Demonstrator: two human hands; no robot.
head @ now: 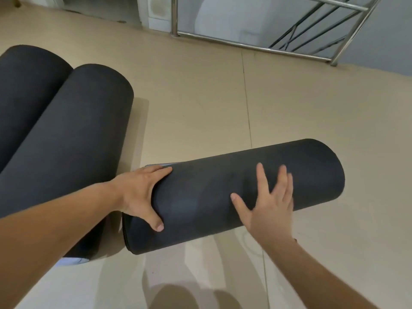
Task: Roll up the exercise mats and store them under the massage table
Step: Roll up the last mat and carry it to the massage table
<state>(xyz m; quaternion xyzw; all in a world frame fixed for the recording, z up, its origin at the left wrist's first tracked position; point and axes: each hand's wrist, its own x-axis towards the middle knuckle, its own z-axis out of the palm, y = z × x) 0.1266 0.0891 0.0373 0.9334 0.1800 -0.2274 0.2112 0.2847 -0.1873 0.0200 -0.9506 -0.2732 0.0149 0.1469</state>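
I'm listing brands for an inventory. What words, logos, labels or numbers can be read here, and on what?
None can be read. The crosswise rolled mat, the near left roll and the far left roll are plain black. The steel railing and the floor tiles bear no writing.
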